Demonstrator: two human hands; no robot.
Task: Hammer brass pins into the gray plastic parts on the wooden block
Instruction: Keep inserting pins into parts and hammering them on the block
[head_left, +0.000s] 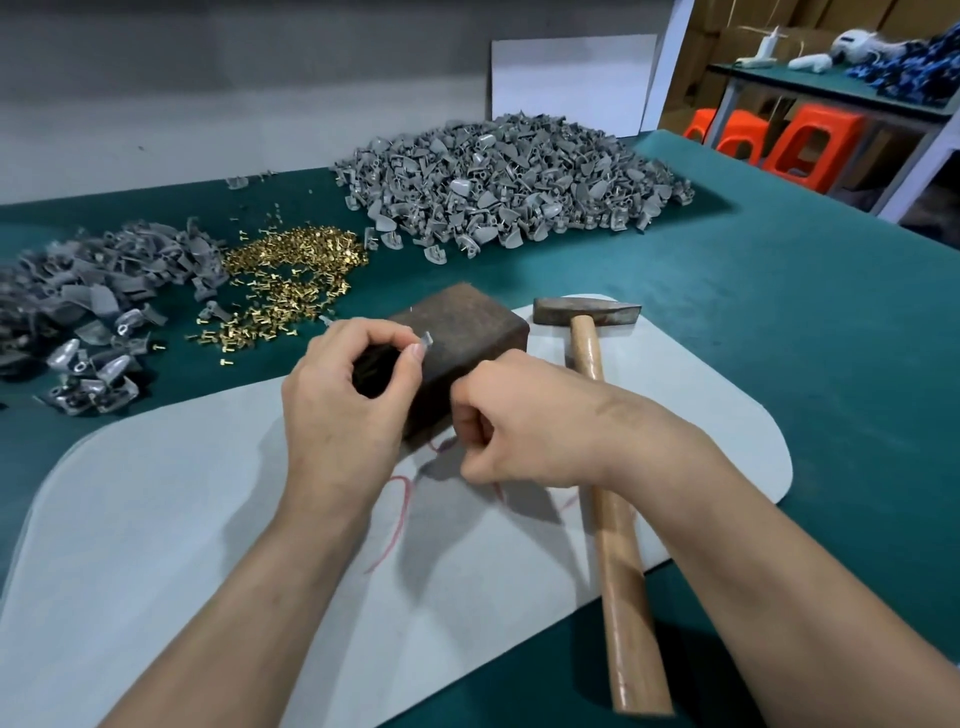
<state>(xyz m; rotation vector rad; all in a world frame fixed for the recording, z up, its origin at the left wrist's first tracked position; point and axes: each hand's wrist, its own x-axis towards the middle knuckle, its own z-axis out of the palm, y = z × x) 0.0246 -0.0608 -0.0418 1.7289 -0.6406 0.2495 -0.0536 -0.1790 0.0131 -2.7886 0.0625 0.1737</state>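
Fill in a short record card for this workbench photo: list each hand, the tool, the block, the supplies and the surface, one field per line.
left hand: pinching a small gray plastic part at the wooden block
right hand: closed beside the block; contents hidden
hammer: lying unheld on the pale mat, right of the block
brass pins: loose heap, back left
gray parts, large pile: back centre
gray parts, smaller pile: far left
surface: green table

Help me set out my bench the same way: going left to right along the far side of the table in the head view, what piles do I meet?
Smaller pile of gray plastic parts → scatter of brass pins → large heap of gray plastic parts.
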